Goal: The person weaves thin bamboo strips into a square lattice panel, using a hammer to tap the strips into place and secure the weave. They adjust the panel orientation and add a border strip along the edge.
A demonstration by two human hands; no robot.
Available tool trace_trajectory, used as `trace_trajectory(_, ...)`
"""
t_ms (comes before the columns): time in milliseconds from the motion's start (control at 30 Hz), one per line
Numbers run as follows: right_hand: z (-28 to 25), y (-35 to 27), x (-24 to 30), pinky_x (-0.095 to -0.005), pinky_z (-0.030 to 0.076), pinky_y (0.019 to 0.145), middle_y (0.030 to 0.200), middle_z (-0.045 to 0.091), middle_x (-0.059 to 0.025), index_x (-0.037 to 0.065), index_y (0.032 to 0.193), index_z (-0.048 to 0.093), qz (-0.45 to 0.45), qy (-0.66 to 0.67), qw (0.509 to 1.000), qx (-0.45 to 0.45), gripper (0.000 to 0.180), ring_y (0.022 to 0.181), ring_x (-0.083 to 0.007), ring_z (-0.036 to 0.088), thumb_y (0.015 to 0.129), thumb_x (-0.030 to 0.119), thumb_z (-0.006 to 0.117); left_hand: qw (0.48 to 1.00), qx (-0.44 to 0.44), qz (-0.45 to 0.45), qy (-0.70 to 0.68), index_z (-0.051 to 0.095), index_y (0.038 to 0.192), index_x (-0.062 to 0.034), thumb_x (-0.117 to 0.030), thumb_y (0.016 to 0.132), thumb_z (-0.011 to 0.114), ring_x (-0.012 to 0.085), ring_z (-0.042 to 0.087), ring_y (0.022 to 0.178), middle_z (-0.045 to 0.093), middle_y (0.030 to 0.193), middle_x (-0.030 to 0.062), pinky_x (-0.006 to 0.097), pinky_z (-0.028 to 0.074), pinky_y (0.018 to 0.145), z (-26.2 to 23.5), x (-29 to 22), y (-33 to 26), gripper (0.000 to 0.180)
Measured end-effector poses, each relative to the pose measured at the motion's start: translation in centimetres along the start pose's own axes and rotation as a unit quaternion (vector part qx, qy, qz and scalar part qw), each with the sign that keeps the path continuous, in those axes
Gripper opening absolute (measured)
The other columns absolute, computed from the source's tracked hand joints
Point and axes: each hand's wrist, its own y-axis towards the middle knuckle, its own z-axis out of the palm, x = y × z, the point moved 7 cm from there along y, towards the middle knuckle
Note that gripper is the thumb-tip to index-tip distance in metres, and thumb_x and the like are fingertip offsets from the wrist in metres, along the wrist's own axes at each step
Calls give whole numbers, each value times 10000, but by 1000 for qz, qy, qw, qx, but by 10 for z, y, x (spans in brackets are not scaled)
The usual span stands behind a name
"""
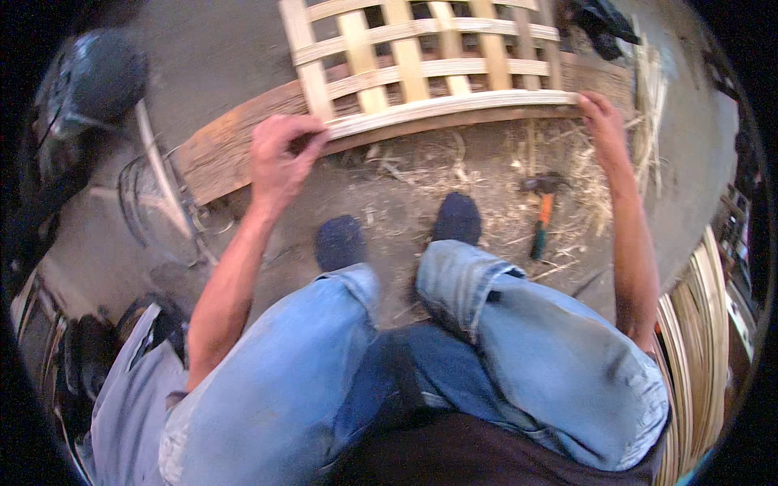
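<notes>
A lattice of woven pale wooden strips (407,50) lies over a brown wooden board (235,150) in front of me. Along its near edge runs a wooden strip (454,104), slightly bowed in this view. My left hand (284,154) pinches the strip's left end between thumb and fingers. At the strip's right end my right hand (601,121) grips the tip with its fingers closed. The lattice's far side is cut off by the picture's upper edge.
A hammer (543,215) with an orange and green handle lies on the floor amid wood shavings (583,190). Bundled strips (697,340) stand at my right. Long thin strips (648,105) lie at far right. A dark plastic-looking bundle (105,73) sits far left.
</notes>
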Motion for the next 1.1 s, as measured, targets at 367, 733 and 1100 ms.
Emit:
trace_trajectory(367,-12,10,-24,-163,386,652,925,591,78,73,1162,656,12,71,997,-1,269,728,-7,454,931,210,677,998,-29,53,-2,707,856,-128,-119,755,796,182,640,813,706,843,-20,346,436,828,0,-3,-1,135)
trace_trajectory(733,-13,7,-25,-156,408,645,958,622,62,77,1162,661,13,100,994,-35,258,733,0,488,931,192,679,992,-111,-30,-48,707,883,-94,-86,793,778,188,668,862,720,911,45,327,486,833,-21,15,-14,115)
trace_trajectory(1100,-14,6,-23,-147,448,695,981,612,70,82,1196,642,19,109,994,-19,266,767,3,520,945,166,659,993,-121,-14,-10,698,898,-98,-106,795,781,202,672,857,720,909,43,324,493,806,-17,17,-21,132)
